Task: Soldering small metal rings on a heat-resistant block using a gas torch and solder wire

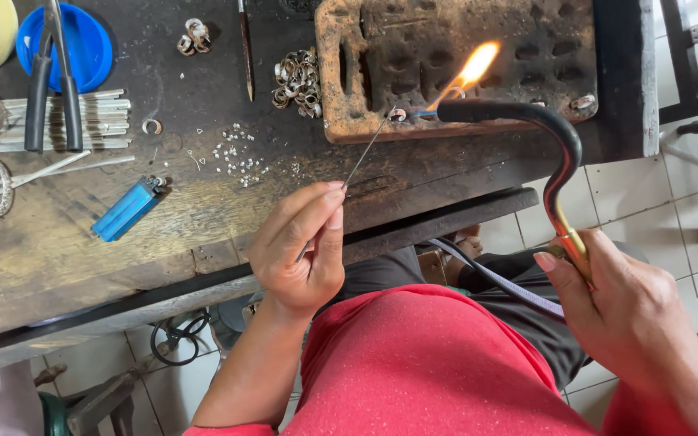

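The left hand (pixel 300 250) pinches a thin metal pick (pixel 365 153) between thumb and forefinger, fingers closed tight on its near end; the pick slants up and right to its tip at a small ring (pixel 398 115) lying on the charred block (pixel 365 73). The right hand (pixel 624 315) is wrapped around the brass handle of a torch (pixel 563 161), fingers closed on it, thumb along the stem. The torch's dark curved neck arches up and left over the bench edge, and its nozzle ends just beside the ring. A flame (pixel 466 77) leaps from the nozzle, blue at the root and orange above, slanting up and right across the block. A hose (pixel 494 278) runs from the torch down across the lap. The block sits at the far right of the wooden bench (pixel 82 250), its face pitted with hollows. Left of it lies a heap of rings (pixel 299 81), and nearer the middle a scatter of tiny silver bits (pixel 240 157). A blue lighter (pixel 127 210) lies near the bench's front edge. Farther left, pliers (pixel 54 81) with dark grips rest across a bundle of metal strips (pixel 50 121), over a blue lid (pixel 70 44).
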